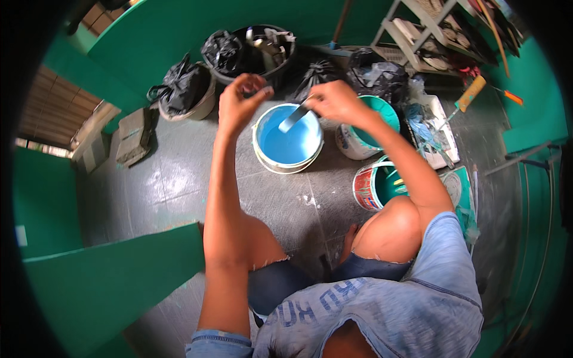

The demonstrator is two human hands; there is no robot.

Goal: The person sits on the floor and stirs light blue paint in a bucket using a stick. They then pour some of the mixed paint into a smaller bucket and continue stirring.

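Note:
On the floor before me stands a white bucket [258, 149] with light blue paint [292, 149] inside. My right hand [334, 100] is closed on a small flat tool [293, 117], dark toward the hand and pale blue at its lower end. I cannot make out whether it is a brush or a scraper. The tool slants down over the bucket's opening, its end above the paint. Raised near the bucket's far left rim, my left hand [242, 98] has its fingers curved and thumb apart, with nothing visible between them.
Right of the blue paint stand a green-stained bucket [352, 143] and a red-and-white bucket [365, 186]. A white tray [444, 113] and a paint roller [470, 94] lie beyond. Black bags [185, 83], a black tub [280, 68] and a stepladder [412, 36] line the back.

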